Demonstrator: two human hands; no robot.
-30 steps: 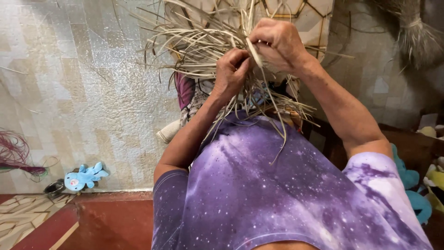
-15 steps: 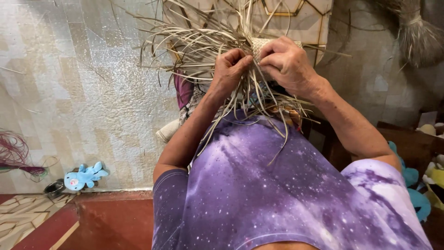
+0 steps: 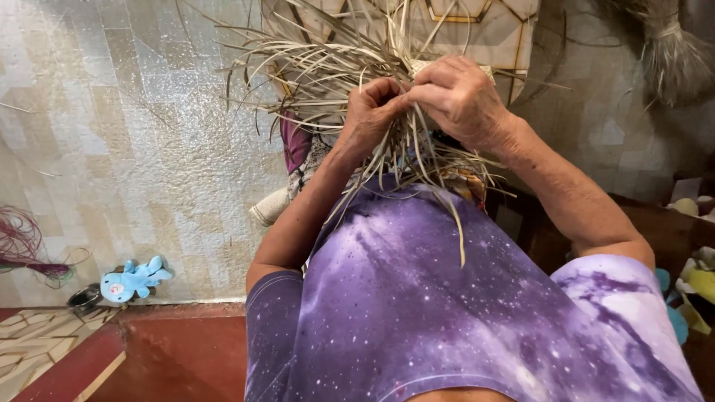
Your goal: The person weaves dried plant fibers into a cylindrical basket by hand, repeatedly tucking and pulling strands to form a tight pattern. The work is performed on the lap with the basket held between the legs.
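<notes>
We hold a bundle of dry straw strips (image 3: pixel 328 67) up in front of our chest, and both hands meet at its middle. Our left hand (image 3: pixel 372 112) is curled closed around a clutch of the strips, fingers folded in and thumb pressed toward the other hand. Our right hand (image 3: pixel 462 97) is also closed, knuckles up, pinching strips between thumb and forefinger right where it touches the left. Loose ends fan out above and to the left of the hands, and longer strips hang down from them across our purple star-patterned shirt (image 3: pixel 447 313).

We cannot make out any container that holds the straw. At the far right, a dark wooden surface (image 3: pixel 670 231) carries some small pale and yellow things, too blurred at the edge to name.

To the left there is open room: a pale patterned floor (image 3: pixel 126 149) with a small blue plush toy (image 3: pixel 134 277) lying near its edge, a little dark round dish just beside the toy, and a tangle of reddish fibres (image 3: pixel 26 249) at the left border. A red step (image 3: pixel 179 350) runs along the bottom. Another tied bundle of fibre (image 3: pixel 670 52) lies at the upper right, well apart from the hands.
</notes>
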